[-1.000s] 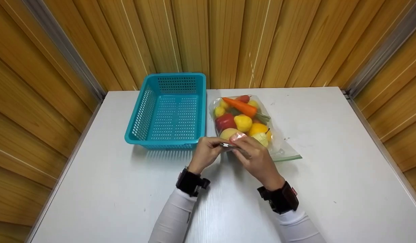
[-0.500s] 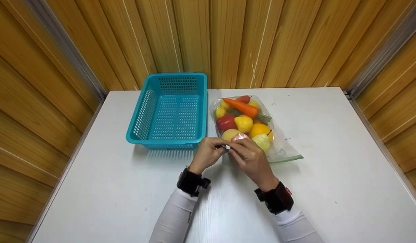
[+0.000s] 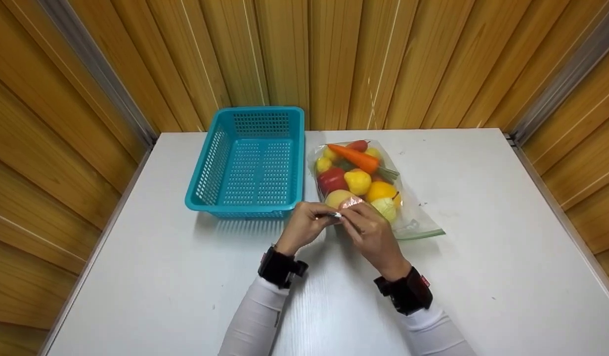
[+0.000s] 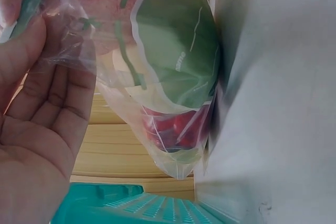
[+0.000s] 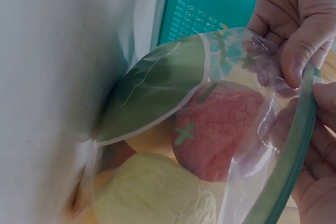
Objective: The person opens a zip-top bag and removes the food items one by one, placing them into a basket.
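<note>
- Because the clear bag's (image 3: 415, 220) sealing strip (image 5: 294, 153) is thin and its film limp, both hands appear to work with fingertips rather than whole palms; the bag itself lies just right of centre in the head view, its near edge raised to the fingers.
- At the centre of the head view, the left hand (image 3: 304, 225) pinches that edge between thumb and fingers; the left wrist view shows its remaining fingers spread behind the film, perhaps steadying it.
- Immediately to its right, the right hand (image 3: 371, 235) has thumb and fingertips clamped on the same strip, close beside the left's grip, which probably keeps the short stretch between them taut.
- A small whitish bit shows between the fingertips; I cannot tell what it is.
- Through the film, a carrot (image 3: 354, 157), a red fruit or pepper (image 3: 331, 180), a yellow fruit (image 3: 358, 182), a pale-green ball (image 3: 383, 208) and a pinkish ball (image 5: 218, 129) crowd together, their weight likely anchoring the bag on the white table (image 3: 136, 277).
- Left of the bag, toward the upper middle of the head view, stands a teal basket (image 3: 235, 207), upright with its mouth upward, near enough for easy reach; the left hand overlaps its lower right corner from above, though contact cannot be judged.
</note>
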Tool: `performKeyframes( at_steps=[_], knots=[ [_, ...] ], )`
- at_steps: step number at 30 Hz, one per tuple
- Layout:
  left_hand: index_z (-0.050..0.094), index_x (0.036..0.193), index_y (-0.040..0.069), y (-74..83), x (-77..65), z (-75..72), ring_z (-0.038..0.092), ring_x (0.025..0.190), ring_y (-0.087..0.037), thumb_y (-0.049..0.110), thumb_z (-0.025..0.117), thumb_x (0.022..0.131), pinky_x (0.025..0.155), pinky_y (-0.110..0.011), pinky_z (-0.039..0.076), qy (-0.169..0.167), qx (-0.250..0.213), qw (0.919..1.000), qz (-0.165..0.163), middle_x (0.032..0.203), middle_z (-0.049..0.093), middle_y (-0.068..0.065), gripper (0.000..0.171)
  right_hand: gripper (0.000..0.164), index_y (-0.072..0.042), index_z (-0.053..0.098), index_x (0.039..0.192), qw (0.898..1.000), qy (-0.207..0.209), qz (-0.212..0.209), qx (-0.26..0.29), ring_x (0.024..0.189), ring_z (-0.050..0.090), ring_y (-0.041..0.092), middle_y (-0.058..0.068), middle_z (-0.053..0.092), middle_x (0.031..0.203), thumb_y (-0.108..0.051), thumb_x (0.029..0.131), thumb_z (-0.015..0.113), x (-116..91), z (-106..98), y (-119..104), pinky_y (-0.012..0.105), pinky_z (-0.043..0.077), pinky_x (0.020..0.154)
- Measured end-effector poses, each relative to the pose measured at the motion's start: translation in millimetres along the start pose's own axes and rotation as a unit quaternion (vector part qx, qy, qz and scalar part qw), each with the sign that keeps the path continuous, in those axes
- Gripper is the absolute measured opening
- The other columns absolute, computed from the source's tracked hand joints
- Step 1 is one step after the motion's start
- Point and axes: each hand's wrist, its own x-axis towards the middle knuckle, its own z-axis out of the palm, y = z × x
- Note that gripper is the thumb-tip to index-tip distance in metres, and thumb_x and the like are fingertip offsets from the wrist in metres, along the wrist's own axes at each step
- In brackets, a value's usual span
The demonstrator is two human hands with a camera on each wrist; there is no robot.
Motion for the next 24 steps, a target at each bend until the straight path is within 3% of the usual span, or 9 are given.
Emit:
performKeyframes(
  at_steps=[7, 24],
  knots=[
    [0.082, 0.098, 0.002, -0.1, 1.6, -3.5, 0.076, 0.088, -0.021, 0.004, 0.079, 0.087, 0.082, -0.029, 0.06, 0.002, -0.013, 0.9999, -0.001, 0.095, 0.079, -0.01, 0.011, 0.027, 0.002, 0.077, 0.109, 1.0, -0.008, 0.004, 0.009, 0.093, 0.068, 0.025, 0.01, 0.072, 0.099, 0.005, 0.082, 0.081, 2.4, -5.1, 1.7, 0.038, 0.059, 0.083],
    [0.081, 0.097, -0.001, -3.2, -0.6, -8.3, 0.076, 0.09, -0.03, -0.002, 0.075, 0.088, 0.081, -0.033, 0.061, 0.032, -0.043, 0.9986, -0.002, 0.096, 0.079, -0.013, 0.011, 0.029, 0.003, 0.077, 0.111, 0.999, -0.02, 0.035, -0.003, 0.09, 0.068, 0.024, 0.012, 0.072, 0.097, 0.0, 0.083, 0.083, 1.6, -10.3, 1.4, 0.038, 0.061, 0.083]
  ],
)
